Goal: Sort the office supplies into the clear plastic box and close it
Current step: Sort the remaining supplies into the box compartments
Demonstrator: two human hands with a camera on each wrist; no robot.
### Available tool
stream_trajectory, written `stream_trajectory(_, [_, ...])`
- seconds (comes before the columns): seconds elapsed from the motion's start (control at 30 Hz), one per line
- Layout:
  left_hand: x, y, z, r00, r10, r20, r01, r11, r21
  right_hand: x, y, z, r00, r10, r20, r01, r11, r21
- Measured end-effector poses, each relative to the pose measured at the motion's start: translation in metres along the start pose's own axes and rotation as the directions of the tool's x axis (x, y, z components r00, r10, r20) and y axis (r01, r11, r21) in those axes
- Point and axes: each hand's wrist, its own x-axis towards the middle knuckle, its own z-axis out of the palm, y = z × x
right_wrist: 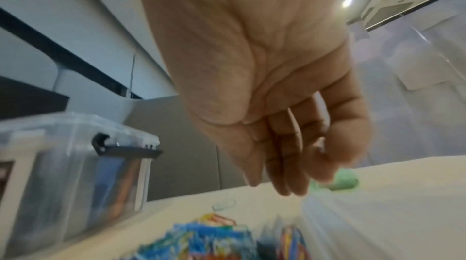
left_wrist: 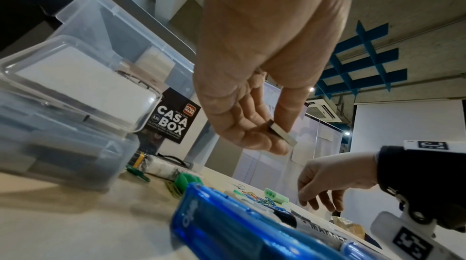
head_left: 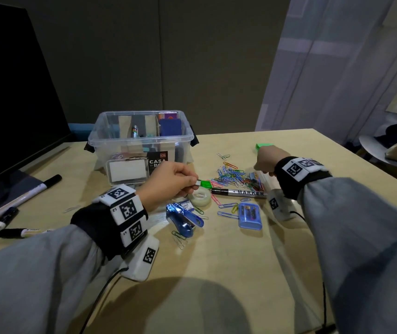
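Marker [head_left: 239,192] beside tape roll [head_left: 200,198]

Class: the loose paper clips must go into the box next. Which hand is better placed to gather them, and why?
The right hand. It hangs empty right over the paper clips, while the left hand is busy pinching a small strip of staples.

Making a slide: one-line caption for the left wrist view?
Left hand pinches a small metal bar above a blue stapler.
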Motion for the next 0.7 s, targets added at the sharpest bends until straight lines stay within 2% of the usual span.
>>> stream_trajectory(0.2, [0.002,-0.005,-0.006,1.0,-0.011,-0.005,0.011,1.0,0.001,0.013,-0.014,0.016,0.989,0.035,0.145,-0.032,0.999,-0.025])
stream_trajectory(0.27, [0.002,-0.006,-0.007,1.0,-0.014,-0.006,0.014,1.0,-0.001,0.012,-0.019,0.017,0.988,0.045,0.15,-0.035,0.997,-0.071])
stream_trajectory(0.4, [0.003,-0.006,-0.007,1.0,-0.02,-0.007,0.019,1.0,-0.019,0.012,-0.023,0.017,0.997,-0.045,0.066,0.047,0.998,-0.041])
stream_trajectory(0.6, [0.004,-0.009,-0.01,0.999,-0.034,0.005,0.034,0.994,-0.106,0.012,-0.023,0.013,0.989,-0.135,-0.062,0.143,0.975,0.167])
stream_trajectory(0.7, [0.005,-0.01,-0.011,1.0,-0.021,-0.012,0.019,0.99,-0.137,0.007,-0.024,0.01,0.973,-0.223,-0.062,0.231,0.904,0.361])
